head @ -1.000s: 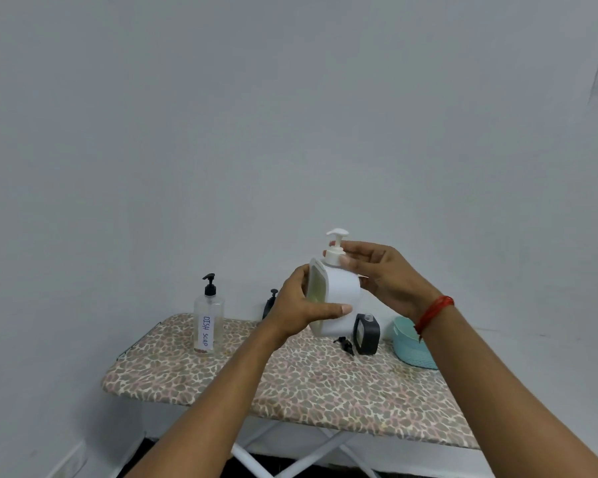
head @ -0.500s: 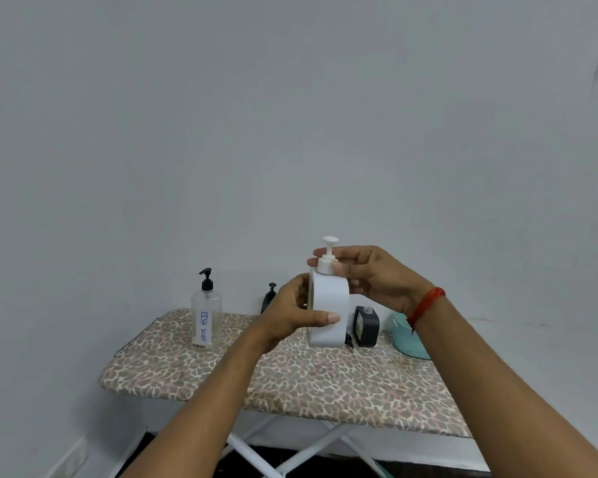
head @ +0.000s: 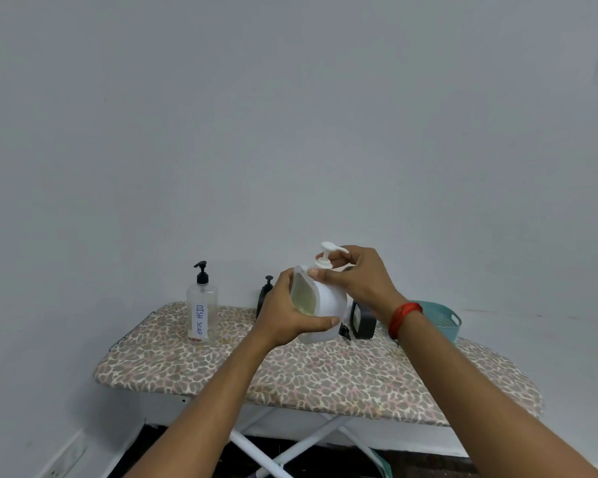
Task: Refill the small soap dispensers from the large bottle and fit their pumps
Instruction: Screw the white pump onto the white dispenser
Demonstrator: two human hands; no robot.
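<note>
White dispenser (head: pixel 328 305) is held in the air over the far edge of the ironing board (head: pixel 325 377), white pump (head: pixel 326 257) seated in its neck.
Dispenser is smooth rounded plastic, with one flat translucent face showing pale yellow liquid; the board is covered in leopard-print cloth on white crossed legs. Since half a second ago the body has been turned and tilted: then only its narrow white side was seen, now the translucent face is shown and the pump spout is pointed right. Left hand (head: pixel 287 315) is wrapped round the body, thumb across the front. Right hand (head: pixel 356 281) is curled at the pump, fingertips pinched on its collar. A clear DISH SOAP bottle (head: pixel 202 305) is stood near the board's far left edge.
</note>
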